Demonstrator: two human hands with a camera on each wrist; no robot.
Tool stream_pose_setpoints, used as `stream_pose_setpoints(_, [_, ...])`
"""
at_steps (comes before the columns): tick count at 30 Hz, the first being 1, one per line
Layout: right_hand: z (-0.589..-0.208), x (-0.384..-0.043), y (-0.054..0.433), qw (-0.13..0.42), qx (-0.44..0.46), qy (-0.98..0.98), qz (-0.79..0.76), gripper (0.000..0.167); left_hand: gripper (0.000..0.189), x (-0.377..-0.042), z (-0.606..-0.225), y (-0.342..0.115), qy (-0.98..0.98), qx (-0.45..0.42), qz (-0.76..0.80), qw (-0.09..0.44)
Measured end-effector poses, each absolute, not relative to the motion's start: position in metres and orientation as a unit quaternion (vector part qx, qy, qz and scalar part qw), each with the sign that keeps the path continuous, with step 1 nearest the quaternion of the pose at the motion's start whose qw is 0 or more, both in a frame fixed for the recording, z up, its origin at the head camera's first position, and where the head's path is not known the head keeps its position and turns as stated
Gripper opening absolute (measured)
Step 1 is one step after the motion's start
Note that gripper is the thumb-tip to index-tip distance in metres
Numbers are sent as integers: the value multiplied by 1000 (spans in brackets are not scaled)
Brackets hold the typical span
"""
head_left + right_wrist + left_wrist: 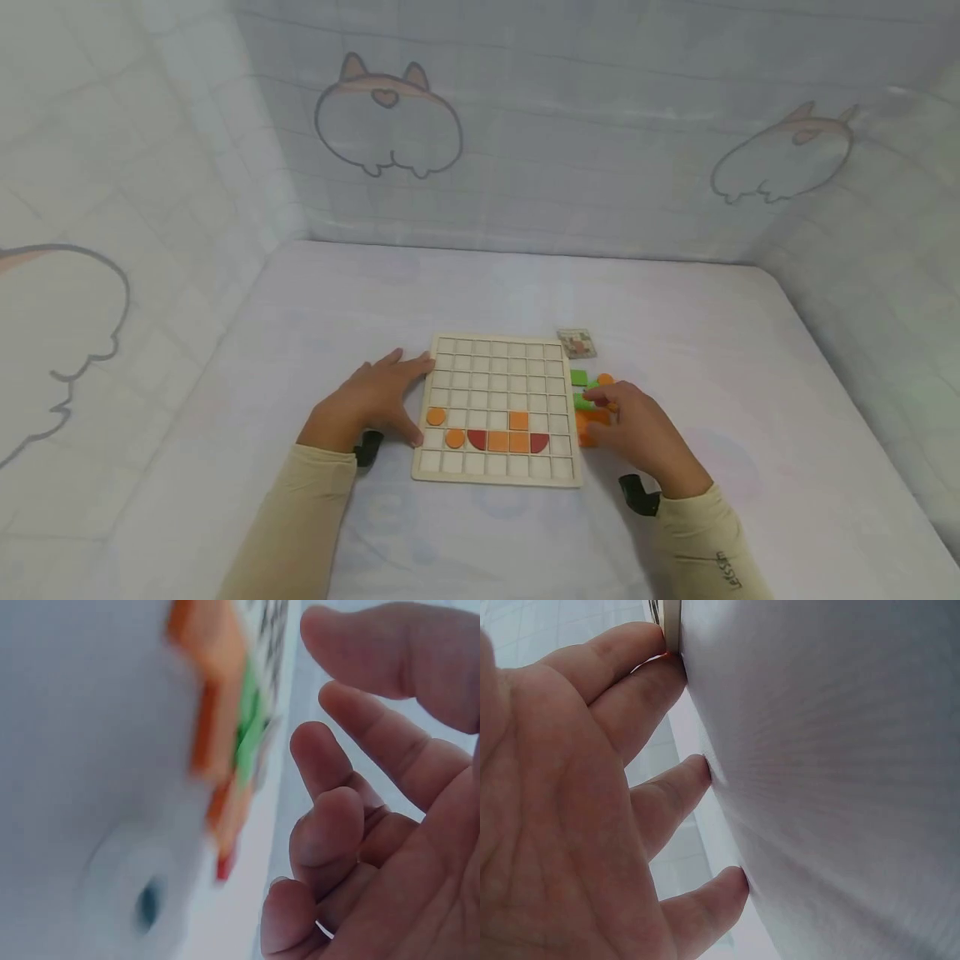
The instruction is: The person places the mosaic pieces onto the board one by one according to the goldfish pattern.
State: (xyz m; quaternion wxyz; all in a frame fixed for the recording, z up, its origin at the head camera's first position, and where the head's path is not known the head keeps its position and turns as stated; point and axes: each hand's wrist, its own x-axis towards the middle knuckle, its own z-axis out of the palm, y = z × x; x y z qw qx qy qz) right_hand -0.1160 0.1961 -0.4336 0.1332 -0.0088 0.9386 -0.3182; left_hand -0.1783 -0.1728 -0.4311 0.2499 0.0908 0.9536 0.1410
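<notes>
A pale gridded board (480,379) lies flat on the table. In its lower rows sit two orange discs (436,416), three orange squares (497,441) and two red rounded pieces (477,439). My left hand (367,402) rests at the board's left edge, thumb and fingers spread; fingertips touch the board's side and the cloth in the left wrist view. Over loose pieces to the board's right hovers my right hand (637,429), its fingers loosely bent and nothing between them. Orange pieces (214,727) and green pieces (247,720) lie apart from that hand, blurred.
A small printed card (577,342) lies by the board's top right corner. White cloth covers the table (420,283), with fabric walls (525,167) printed with animal outlines behind and at both sides. Dark straps (640,496) show at both wrists.
</notes>
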Motion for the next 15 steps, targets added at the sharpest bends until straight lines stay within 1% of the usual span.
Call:
stream_pose_setpoints(3, [-441, -116, 205, 140, 8, 933, -331, 43, 123, -178, -427, -175, 954, 87, 141, 249])
stream_pose_setpoints(9, [-457, -120, 214, 143, -8, 934, -328, 41, 123, -177, -426, -176, 953, 76, 145, 254])
stream_pose_setpoints(15, [-463, -122, 219, 151, -3, 939, -310, 29, 124, -182, -431, -172, 953, 92, 141, 253])
